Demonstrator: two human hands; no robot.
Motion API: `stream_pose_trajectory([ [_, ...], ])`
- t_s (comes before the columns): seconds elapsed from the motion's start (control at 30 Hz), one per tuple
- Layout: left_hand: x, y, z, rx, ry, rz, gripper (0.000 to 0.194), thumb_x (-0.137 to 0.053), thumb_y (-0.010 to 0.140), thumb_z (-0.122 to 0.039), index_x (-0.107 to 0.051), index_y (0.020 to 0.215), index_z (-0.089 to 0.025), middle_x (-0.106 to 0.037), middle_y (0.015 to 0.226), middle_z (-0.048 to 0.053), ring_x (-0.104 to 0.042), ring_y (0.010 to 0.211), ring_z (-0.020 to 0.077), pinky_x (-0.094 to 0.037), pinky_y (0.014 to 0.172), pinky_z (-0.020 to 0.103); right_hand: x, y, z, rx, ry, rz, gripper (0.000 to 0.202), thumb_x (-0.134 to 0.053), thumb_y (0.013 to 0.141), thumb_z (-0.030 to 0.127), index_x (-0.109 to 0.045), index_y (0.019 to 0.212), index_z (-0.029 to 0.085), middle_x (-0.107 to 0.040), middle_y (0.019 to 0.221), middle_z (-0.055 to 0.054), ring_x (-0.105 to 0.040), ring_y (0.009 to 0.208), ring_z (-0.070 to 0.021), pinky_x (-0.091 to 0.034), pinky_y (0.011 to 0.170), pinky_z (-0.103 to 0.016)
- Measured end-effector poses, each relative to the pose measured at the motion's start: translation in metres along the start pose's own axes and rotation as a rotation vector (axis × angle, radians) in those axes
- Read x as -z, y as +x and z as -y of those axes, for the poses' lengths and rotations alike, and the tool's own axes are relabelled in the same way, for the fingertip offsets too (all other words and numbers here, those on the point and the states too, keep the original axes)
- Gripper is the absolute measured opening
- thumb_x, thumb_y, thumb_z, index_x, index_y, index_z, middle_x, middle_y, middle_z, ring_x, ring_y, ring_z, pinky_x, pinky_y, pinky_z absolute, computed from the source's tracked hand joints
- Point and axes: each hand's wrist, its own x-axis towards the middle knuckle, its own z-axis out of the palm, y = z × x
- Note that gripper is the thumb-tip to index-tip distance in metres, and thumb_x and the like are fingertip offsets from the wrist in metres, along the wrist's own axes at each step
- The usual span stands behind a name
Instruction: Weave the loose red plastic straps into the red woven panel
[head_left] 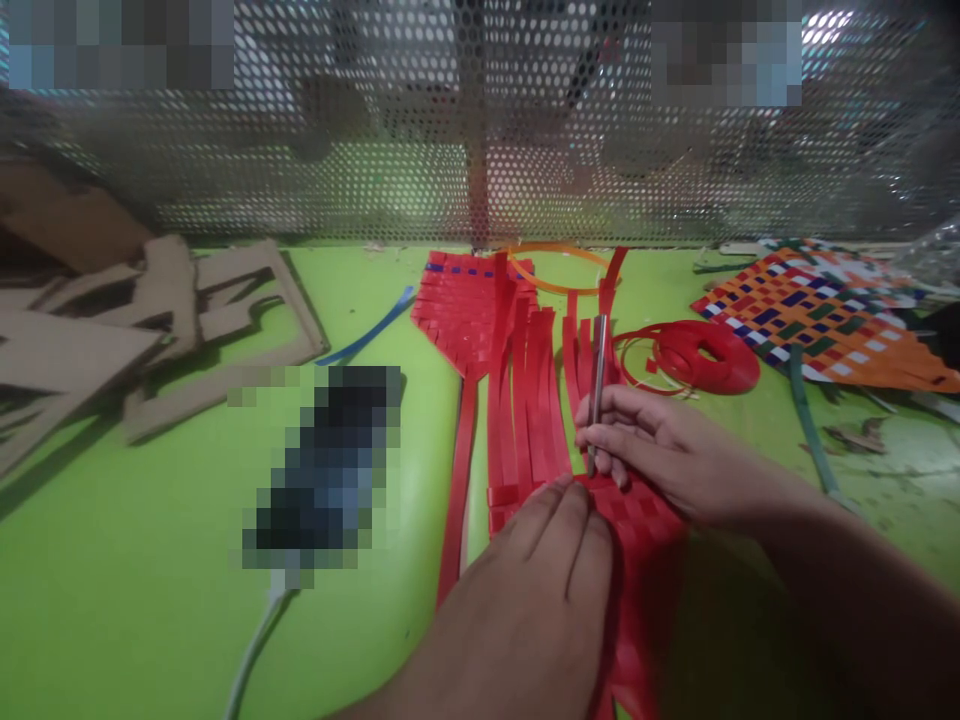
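Note:
A red woven piece of flat plastic strips [645,530] lies in front of me, its loose strip ends [536,400] pointing away from me. My left hand [559,560] lies flat on the weave, fingers together and stretched forward. In my right hand [652,440] is a thin metal rod [599,380], pinched between thumb and fingers. The rod stands nearly upright, and its lower end meets the weave's far edge among the strips. Just beyond my right hand sits a coil of red strip [709,357].
Behind the work stands a perforated metal screen [390,150]. Cardboard frames [210,300] are piled at the left, near a blurred-out phone-like device [330,460] with a white cable [255,640]. A fan-shaped red weave [457,310] lies at the back; multicoloured woven pieces [810,310] lie at the right.

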Motion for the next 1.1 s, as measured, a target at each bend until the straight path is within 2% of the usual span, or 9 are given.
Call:
stream_pose_trajectory([
  [0.17, -0.0005, 0.0004, 0.0006, 0.005, 0.001, 0.013, 0.043, -0.043, 0.108, -0.019, -0.061, 0.144, -0.001, -0.070, 0.144, 0.020, -0.063, 0.139, 0.0288, -0.049, 0.121, 0.039, 0.0013, 0.0006, -0.0022, -0.015, -0.012, -0.034, 0.033, -0.067, 0.100, 0.058, -0.063, 0.103, 0.025, -0.070, 0.086, -0.001, -0.065, 0.074, -0.0169, -0.054, 0.068, -0.031],
  [0.47, -0.0012, -0.0010, 0.0010, 0.027, -0.051, 0.078, 0.049, -0.047, 0.107, -0.022, -0.054, 0.151, -0.001, -0.064, 0.151, 0.023, -0.059, 0.145, 0.0307, -0.048, 0.122, 0.041, 0.0055, -0.0002, -0.0036, -0.036, -0.014, 0.032, 0.032, -0.066, 0.103, 0.056, -0.065, 0.102, 0.024, -0.071, 0.088, -0.001, -0.065, 0.076, -0.0161, -0.054, 0.070, -0.030],
  [0.67, -0.0016, -0.0016, 0.0009, 0.017, -0.027, 0.033, 0.046, -0.043, 0.108, -0.020, -0.057, 0.147, 0.000, -0.067, 0.148, 0.022, -0.062, 0.141, 0.0302, -0.048, 0.122, 0.040, 0.0029, -0.0014, -0.0025, -0.062, -0.009, 0.068, 0.034, -0.066, 0.102, 0.058, -0.062, 0.101, 0.025, -0.070, 0.086, 0.000, -0.067, 0.077, -0.0169, -0.054, 0.070, -0.032],
  [1.0, -0.0008, 0.0004, -0.0001, 0.020, -0.050, 0.088, 0.050, -0.049, 0.104, -0.018, -0.055, 0.150, -0.001, -0.065, 0.150, 0.023, -0.057, 0.146, 0.0309, -0.049, 0.122, 0.043, -0.0004, 0.0004, -0.0009, -0.001, -0.018, -0.023, 0.034, -0.066, 0.102, 0.059, -0.061, 0.104, 0.025, -0.069, 0.085, -0.001, -0.065, 0.074, -0.0168, -0.054, 0.068, -0.031],
  [1.1, -0.0005, 0.0010, 0.0003, 0.022, -0.037, 0.064, 0.047, -0.046, 0.106, -0.019, -0.057, 0.148, -0.001, -0.067, 0.148, 0.022, -0.060, 0.143, 0.0303, -0.049, 0.121, 0.041, 0.0018, -0.0003, -0.0014, -0.023, -0.004, 0.002, 0.037, -0.066, 0.101, 0.060, -0.062, 0.102, 0.024, -0.070, 0.088, -0.002, -0.065, 0.075, -0.0166, -0.054, 0.070, -0.031],
])
